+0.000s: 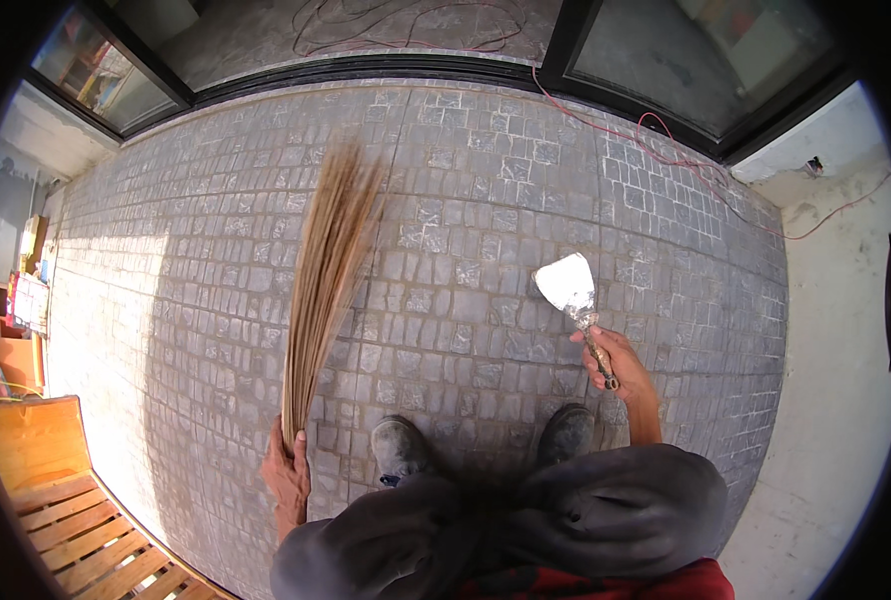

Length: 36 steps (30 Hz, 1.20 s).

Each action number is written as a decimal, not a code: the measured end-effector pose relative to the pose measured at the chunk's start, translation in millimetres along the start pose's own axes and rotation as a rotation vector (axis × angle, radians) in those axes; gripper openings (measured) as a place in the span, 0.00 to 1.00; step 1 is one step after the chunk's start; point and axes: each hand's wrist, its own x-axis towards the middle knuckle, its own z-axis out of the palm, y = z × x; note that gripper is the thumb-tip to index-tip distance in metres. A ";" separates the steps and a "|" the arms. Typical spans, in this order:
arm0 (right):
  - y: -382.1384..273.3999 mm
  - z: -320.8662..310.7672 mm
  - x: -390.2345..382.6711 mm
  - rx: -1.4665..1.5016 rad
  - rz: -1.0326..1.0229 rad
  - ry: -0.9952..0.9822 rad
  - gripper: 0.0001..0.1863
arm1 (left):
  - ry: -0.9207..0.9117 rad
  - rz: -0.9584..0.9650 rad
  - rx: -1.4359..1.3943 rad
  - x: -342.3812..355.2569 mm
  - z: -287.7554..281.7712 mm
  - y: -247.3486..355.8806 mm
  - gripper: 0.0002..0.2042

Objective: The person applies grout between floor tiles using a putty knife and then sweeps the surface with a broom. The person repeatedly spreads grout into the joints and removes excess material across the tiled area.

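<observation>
Grey paving (pixel 456 275) is spread beneath the boots (pixel 398 448). Left of and ahead of the boots, the broom (pixel 321 270) is gripped by its narrow end in the left hand (pixel 287 472); to their right, the scraper (pixel 568 285) is clasped in the right hand (pixel 628 370). If pushed across the uneven paving, the scraper could be snagged; if loosely held, the broom could be splayed.

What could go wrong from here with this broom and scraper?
The red cord lies loose on the paving near the black door track, so it might catch a boot or the broom. The scraper in the right hand has an uncovered blade, which could nick the left hand if they came close.
</observation>
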 end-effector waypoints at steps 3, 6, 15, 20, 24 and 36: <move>-4.9 6.4 0.1 -0.058 -0.021 -0.023 0.22 | -0.187 0.081 0.015 18.1 16.6 39.5 0.20; -2.0 -2.6 -4.4 -0.100 -0.057 -0.036 0.23 | -0.325 -0.275 -0.365 46.8 5.4 27.6 0.20; 14.7 -20.3 -7.0 0.108 -0.043 0.067 0.21 | 0.099 -0.005 -0.224 87.4 -13.0 52.6 0.25; 2.6 9.4 -7.8 0.065 -0.046 0.064 0.21 | -0.125 0.197 -0.119 130.2 54.0 117.3 0.28; 4.8 13.0 -14.1 0.067 -0.078 0.082 0.21 | -0.196 0.188 -0.043 194.2 102.2 132.4 0.28; 18.3 6.4 -12.9 0.105 -0.134 0.154 0.22 | 0.263 -0.272 -0.546 239.4 25.1 -72.4 0.24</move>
